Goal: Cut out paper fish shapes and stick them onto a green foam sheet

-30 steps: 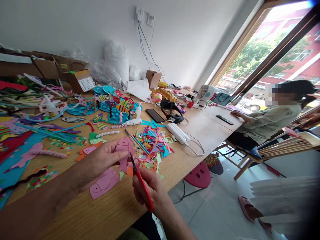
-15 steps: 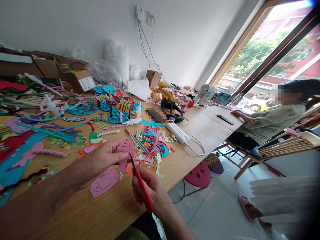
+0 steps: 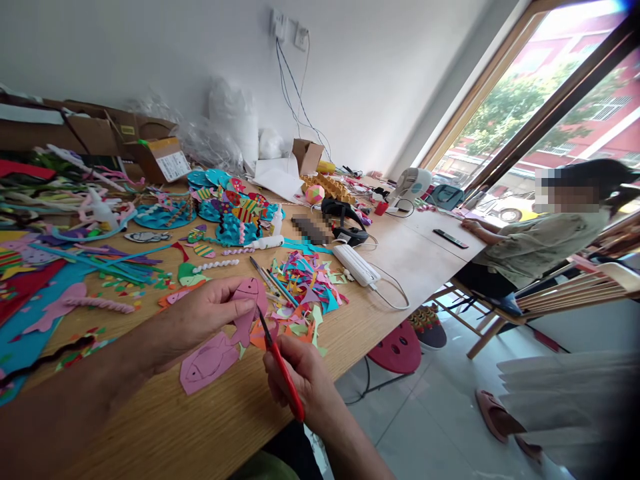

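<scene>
My left hand [image 3: 215, 310] pinches a pink paper fish [image 3: 250, 290] with a drawn eye and outline, held above the table. Red-handled scissors [image 3: 286, 377] are gripped in my right hand [image 3: 300, 380], their dark blades at the edge of the fish. Below my left hand lies a pink paper piece [image 3: 210, 363] with another fish drawn on it. A heap of coloured paper scraps [image 3: 310, 280] sits just beyond the blades. Pencils or thin sticks [image 3: 267, 277] lie beside the heap.
Blue paper crafts [image 3: 237, 230], glue bottles [image 3: 267, 243] and pipe cleaners [image 3: 115, 263] crowd the left of the table [image 3: 150, 427]. A white power strip [image 3: 356, 267] lies near the right edge. A seated person [image 3: 545, 233] is at the far right, and a red stool [image 3: 395, 348] stands below.
The scissors and my right hand have shifted very slightly left, with the blades still at the fish's edge. My left hand keeps its hold on the fish.
</scene>
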Available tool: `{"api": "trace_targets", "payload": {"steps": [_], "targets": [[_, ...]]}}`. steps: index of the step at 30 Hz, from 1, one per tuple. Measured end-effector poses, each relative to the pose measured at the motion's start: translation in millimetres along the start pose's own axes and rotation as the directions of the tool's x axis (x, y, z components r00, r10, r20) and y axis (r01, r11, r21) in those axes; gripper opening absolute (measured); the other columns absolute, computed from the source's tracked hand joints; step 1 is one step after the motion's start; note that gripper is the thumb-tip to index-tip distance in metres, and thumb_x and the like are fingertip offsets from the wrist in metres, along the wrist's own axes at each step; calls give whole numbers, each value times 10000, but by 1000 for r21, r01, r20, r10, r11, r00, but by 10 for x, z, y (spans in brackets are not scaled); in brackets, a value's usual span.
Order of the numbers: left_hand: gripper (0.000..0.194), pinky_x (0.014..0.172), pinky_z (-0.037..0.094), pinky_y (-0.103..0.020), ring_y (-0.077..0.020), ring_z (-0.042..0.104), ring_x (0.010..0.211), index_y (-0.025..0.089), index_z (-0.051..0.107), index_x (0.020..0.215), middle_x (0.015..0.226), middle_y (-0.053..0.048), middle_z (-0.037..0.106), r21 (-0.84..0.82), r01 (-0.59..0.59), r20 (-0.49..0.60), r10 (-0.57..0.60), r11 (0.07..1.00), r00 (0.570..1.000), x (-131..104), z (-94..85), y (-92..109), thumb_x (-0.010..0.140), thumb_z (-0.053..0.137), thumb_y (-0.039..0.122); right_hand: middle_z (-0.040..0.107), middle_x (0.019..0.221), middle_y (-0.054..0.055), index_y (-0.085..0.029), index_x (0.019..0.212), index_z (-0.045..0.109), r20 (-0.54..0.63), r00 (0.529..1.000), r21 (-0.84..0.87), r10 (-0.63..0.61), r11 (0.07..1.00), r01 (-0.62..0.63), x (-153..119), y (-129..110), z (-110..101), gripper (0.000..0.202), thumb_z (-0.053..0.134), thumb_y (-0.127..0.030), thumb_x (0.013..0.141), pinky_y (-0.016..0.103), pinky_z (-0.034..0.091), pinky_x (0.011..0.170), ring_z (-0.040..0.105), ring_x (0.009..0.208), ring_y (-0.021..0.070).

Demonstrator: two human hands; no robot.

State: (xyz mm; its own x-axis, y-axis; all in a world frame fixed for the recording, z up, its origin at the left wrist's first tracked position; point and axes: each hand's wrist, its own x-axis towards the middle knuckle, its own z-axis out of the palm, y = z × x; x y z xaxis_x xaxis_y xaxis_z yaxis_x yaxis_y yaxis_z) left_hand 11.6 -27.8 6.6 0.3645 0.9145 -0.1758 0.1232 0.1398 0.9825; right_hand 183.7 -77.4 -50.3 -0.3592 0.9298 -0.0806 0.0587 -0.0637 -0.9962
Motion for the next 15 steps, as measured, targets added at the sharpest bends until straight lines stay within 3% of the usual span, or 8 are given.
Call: {"api": "trace_targets", "payload": {"steps": [15], "targets": [[215, 552, 371, -221, -112, 476, 585, 171, 623, 740, 656, 27, 587, -99, 26, 33, -23, 995, 999, -31, 46, 40, 655, 690, 356, 425, 439, -62, -205, 603, 416, -6, 1000, 6, 6, 1000, -6, 12, -11, 5, 440, 572, -564, 805, 186, 272, 381, 365, 380, 64]]}}
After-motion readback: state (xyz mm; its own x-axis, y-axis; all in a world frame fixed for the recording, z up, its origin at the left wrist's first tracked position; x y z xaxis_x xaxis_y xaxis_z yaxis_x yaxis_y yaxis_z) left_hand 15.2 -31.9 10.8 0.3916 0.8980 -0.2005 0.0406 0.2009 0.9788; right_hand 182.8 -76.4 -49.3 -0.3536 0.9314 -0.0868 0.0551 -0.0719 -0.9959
